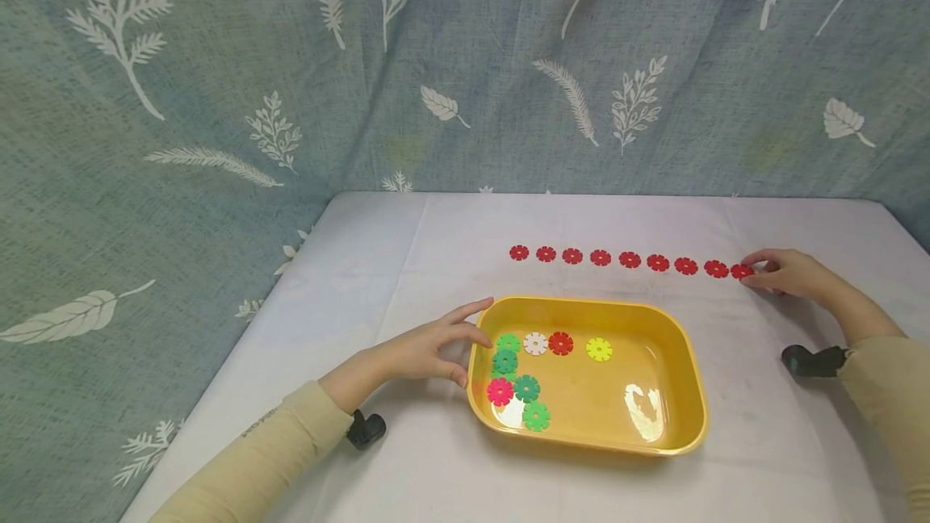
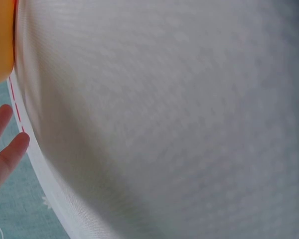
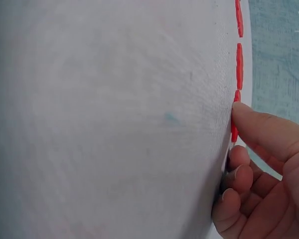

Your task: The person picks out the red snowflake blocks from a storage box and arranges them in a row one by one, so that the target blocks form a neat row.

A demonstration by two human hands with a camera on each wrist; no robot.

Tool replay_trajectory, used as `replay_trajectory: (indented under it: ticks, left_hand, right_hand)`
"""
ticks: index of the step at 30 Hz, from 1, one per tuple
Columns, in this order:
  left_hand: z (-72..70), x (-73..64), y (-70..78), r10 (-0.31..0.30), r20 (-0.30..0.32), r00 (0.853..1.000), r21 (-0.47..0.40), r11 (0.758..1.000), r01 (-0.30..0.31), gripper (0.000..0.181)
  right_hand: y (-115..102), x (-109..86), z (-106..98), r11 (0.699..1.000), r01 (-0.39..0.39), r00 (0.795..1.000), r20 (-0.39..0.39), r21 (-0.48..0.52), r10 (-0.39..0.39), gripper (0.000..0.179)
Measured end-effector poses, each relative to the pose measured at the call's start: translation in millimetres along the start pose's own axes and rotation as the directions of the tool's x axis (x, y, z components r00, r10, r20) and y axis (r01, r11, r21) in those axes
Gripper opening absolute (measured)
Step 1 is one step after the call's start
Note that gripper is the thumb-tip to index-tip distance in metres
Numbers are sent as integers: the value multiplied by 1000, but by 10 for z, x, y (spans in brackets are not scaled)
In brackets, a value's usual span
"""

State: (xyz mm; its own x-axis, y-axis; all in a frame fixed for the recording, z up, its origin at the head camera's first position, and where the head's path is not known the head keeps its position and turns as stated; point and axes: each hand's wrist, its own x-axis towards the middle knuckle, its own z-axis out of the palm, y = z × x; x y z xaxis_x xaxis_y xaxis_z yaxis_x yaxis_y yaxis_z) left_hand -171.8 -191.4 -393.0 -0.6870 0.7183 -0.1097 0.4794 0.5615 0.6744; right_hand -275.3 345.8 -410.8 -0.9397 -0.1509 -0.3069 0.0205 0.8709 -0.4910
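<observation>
My right hand (image 1: 788, 274) is at the right end of a row of red notched plastic discs (image 1: 630, 260). Between thumb and fingers it pinches the end red disc (image 1: 742, 271), which lies at the cloth close beside its neighbour; the right wrist view shows this disc (image 3: 234, 132) edge-on under the thumb. At the left rim of a yellow plastic tub (image 1: 603, 446), my left hand (image 1: 429, 348) rests with spread, fairly straight fingers touching the rim. Inside the tub lie green discs (image 1: 536, 416), a white disc (image 1: 535, 344), a red disc (image 1: 560, 343), a pink disc (image 1: 500, 391) and a yellow disc (image 1: 599, 349).
A white cloth (image 1: 407, 466) covers the table. Behind it and on the left hangs a blue-green curtain (image 1: 465, 63) with white leaf prints. Black wrist devices (image 1: 814, 361) are strapped at both sleeves. The row of discs runs beyond the tub's far side.
</observation>
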Motion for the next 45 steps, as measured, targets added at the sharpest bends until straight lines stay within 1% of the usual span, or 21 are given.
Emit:
replay_trajectory:
  ticks: [9, 17, 18, 26, 34, 38, 41, 45]
  left_hand:
    - [6, 2, -12, 7, -3, 1000, 10, 1000, -7, 53]
    - [13, 6, -4, 1, -2, 1000, 10, 1000, -1, 52]
    - [14, 6, -2, -1, -3, 1000, 9, 1000, 1, 52]
    - [15, 4, -2, -7, -5, 1000, 9, 1000, 7, 52]
    - [11, -4, 1, -6, -5, 1000, 9, 1000, 6, 52]
    - [11, -2, -1, -6, -5, 1000, 7, 1000, 6, 52]
    - [11, 2, -5, -4, -4, 1000, 6, 1000, 4, 52]
    - [10, 4, -6, -3, -3, 1000, 2, 1000, 3, 52]
  right_hand:
    - [35, -21, -33, 999, 8, 1000, 7, 33, -8, 62]
    - [49, -43, -31, 1000, -5, 1000, 7, 28, 5, 54]
    - [46, -50, -37, 1000, 7, 1000, 11, 27, -7, 53]
    - [40, -68, -56, 999, 23, 1000, 4, 25, -23, 47]
    - [86, -60, -48, 999, 11, 1000, 9, 47, -11, 49]
    - [91, -82, -59, 999, 10, 1000, 9, 53, -11, 55]
    - [67, -122, -92, 999, 13, 1000, 7, 51, -14, 57]
    - [-3, -157, -159, 999, 30, 999, 11, 43, -31, 54]
